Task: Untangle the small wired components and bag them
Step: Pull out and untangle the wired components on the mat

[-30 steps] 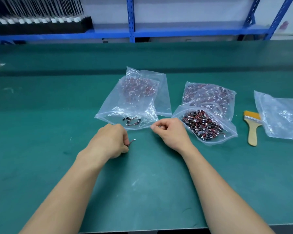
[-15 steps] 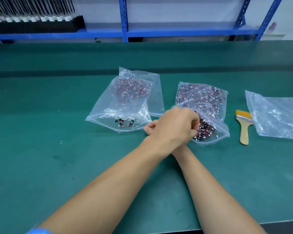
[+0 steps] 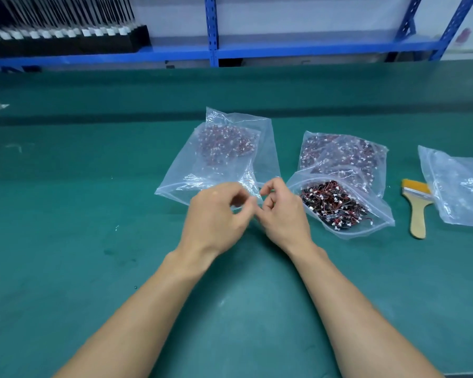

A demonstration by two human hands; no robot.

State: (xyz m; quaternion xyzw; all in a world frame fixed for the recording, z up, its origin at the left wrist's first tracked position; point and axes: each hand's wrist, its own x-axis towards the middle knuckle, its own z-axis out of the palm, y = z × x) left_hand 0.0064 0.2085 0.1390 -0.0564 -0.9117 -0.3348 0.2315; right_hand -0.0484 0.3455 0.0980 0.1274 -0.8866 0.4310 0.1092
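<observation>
An open clear bag (image 3: 347, 230) at centre right holds a tangled pile of small red-and-black wired components (image 3: 329, 204). Left of it lies another clear bag (image 3: 202, 175), its mouth toward me, over a bag with reddish components (image 3: 224, 144). My left hand (image 3: 216, 216) hovers at that mouth with fingers curled and blurred; I cannot make out anything in it. My right hand (image 3: 283, 214) is beside it, thumb and forefinger at the bag's near right corner, apparently pinching the edge. The two hands almost touch.
A filled bag (image 3: 347, 154) lies behind the open one. A yellow-bristled wooden brush (image 3: 417, 211) and crumpled clear bags (image 3: 464, 189) sit at the right. A blue shelf frame (image 3: 284, 51) and a black rack (image 3: 66, 39) stand beyond the green mat (image 3: 66, 214).
My left hand reached across over my right hand to the open component bag, then came back to the left bag's mouth. My right hand stayed at the bag's corner.
</observation>
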